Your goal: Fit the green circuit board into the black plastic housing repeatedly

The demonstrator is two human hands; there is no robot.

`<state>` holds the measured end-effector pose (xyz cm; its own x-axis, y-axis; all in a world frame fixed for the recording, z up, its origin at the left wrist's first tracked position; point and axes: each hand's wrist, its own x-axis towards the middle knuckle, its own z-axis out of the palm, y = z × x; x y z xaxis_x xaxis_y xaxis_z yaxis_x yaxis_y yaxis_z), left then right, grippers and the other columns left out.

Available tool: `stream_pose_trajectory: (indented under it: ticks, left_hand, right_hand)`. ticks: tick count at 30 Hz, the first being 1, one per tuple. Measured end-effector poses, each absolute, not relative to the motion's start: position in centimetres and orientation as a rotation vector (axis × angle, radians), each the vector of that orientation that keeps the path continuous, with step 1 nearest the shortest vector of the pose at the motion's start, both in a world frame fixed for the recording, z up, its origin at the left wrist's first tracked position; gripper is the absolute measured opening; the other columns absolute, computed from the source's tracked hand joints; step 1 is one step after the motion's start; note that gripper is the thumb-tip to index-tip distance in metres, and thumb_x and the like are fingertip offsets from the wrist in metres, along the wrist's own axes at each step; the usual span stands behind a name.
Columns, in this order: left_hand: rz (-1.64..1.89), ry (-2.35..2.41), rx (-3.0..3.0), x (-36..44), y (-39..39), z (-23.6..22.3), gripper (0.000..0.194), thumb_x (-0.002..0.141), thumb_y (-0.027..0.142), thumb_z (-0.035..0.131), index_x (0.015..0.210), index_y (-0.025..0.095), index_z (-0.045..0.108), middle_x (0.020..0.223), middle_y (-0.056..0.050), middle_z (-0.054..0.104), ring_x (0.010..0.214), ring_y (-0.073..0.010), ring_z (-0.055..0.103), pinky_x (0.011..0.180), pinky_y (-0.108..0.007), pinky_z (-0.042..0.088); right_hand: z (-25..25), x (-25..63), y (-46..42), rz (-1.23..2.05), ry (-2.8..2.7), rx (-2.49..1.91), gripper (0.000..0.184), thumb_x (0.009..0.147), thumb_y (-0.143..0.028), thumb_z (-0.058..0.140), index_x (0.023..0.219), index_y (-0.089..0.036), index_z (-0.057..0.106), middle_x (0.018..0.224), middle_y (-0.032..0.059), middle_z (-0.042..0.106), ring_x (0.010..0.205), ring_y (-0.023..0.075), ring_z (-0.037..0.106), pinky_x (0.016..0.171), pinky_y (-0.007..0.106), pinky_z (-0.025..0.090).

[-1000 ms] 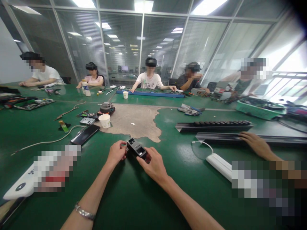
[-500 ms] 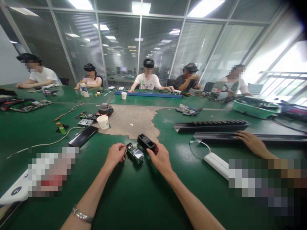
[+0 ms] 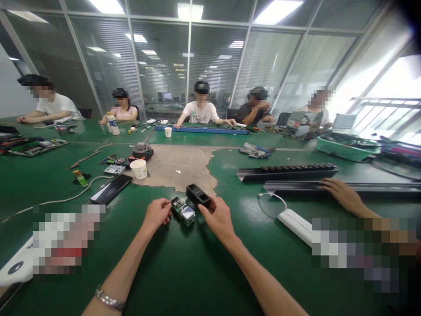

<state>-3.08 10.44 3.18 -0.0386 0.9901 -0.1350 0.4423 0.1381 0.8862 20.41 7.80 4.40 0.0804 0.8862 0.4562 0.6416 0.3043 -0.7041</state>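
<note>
In the head view, a small green circuit board (image 3: 183, 212) with a silver metal part is between my hands, over the green table. My left hand (image 3: 158, 213) is closed, its thumb and fingers pinching the board's left end. A black plastic housing (image 3: 198, 195) with rectangular openings is tilted just beyond the board's right side. My right hand (image 3: 217, 216) grips the near right end of this housing between thumb and fingers. Board and housing are apart but very close together.
A paper cup (image 3: 138, 169), a phone (image 3: 111, 189) and loose electronic parts stand to the left. On the right lie a white power strip (image 3: 295, 222) and black metal channels (image 3: 286, 172), another person's hand (image 3: 344, 195) resting on one. Several people sit across the table.
The whole view has shifted slightly, so things appear a little further left. Both hands keep their grips, with hardly any movement.
</note>
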Motion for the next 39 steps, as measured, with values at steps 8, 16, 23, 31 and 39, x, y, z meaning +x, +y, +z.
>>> stream_pose_trajectory:
  ticks: [8, 16, 23, 31, 39]
  left_hand:
    - [0.902, 1.565, 1.352, -3.3, 10.6, 2.6, 0.017, 0.090, 0.022, 0.050, 0.097, 0.016, 0.065, 0.064, 0.000, 0.065, 0.041, -0.0083, 0.058, 0.038, -0.014, 0.040]
    - [0.967, 1.600, 1.420, -3.3, 10.3, 3.5, 0.027, 0.091, 0.022, 0.045, 0.111, 0.018, 0.063, 0.061, 0.001, 0.064, 0.041, -0.0093, 0.058, 0.039, -0.015, 0.041]
    - [0.954, 1.716, 1.515, -3.3, 10.1, 4.1, 0.026, 0.091, 0.025, 0.045, 0.105, 0.021, 0.067, 0.063, 0.001, 0.066, 0.041, -0.0098, 0.057, 0.044, -0.017, 0.041]
    - [0.980, 1.696, 1.583, -3.3, 9.9, 4.4, 0.035, 0.093, 0.046, 0.044, 0.094, 0.020, 0.068, 0.063, 0.001, 0.065, 0.042, -0.0110, 0.057, 0.043, -0.018, 0.040]
    - [0.945, 1.591, 1.514, -3.1, 10.1, 4.2, 0.032, 0.090, 0.043, 0.047, 0.092, 0.018, 0.068, 0.069, -0.002, 0.067, 0.047, -0.0134, 0.063, 0.042, -0.019, 0.045]
  right_hand:
    - [6.7, 18.3, 5.7, 0.516, -1.649, -1.203, 0.032, 0.081, -0.036, 0.068, 0.109, -0.019, 0.065, 0.088, 0.0035, 0.064, 0.069, 0.0155, 0.058, 0.064, 0.028, 0.049]
    - [6.1, 17.3, 5.3, 0.473, -1.768, -1.206, 0.034, 0.079, -0.032, 0.069, 0.111, -0.021, 0.064, 0.085, 0.0026, 0.061, 0.068, 0.0155, 0.055, 0.064, 0.029, 0.048]
    - [5.4, 17.3, 5.2, 0.430, -1.838, -1.277, 0.041, 0.075, -0.028, 0.070, 0.114, -0.019, 0.061, 0.097, 0.0063, 0.062, 0.076, 0.0182, 0.056, 0.072, 0.033, 0.050]
    - [4.9, 17.4, 5.4, 0.448, -1.854, -1.291, 0.044, 0.074, -0.031, 0.072, 0.115, -0.017, 0.061, 0.100, 0.0068, 0.063, 0.075, 0.0171, 0.057, 0.070, 0.032, 0.050]
    - [5.0, 17.3, 5.0, 0.430, -1.933, -1.334, 0.022, 0.075, -0.033, 0.073, 0.092, -0.019, 0.068, 0.078, 0.0017, 0.060, 0.069, 0.0167, 0.055, 0.065, 0.029, 0.044]
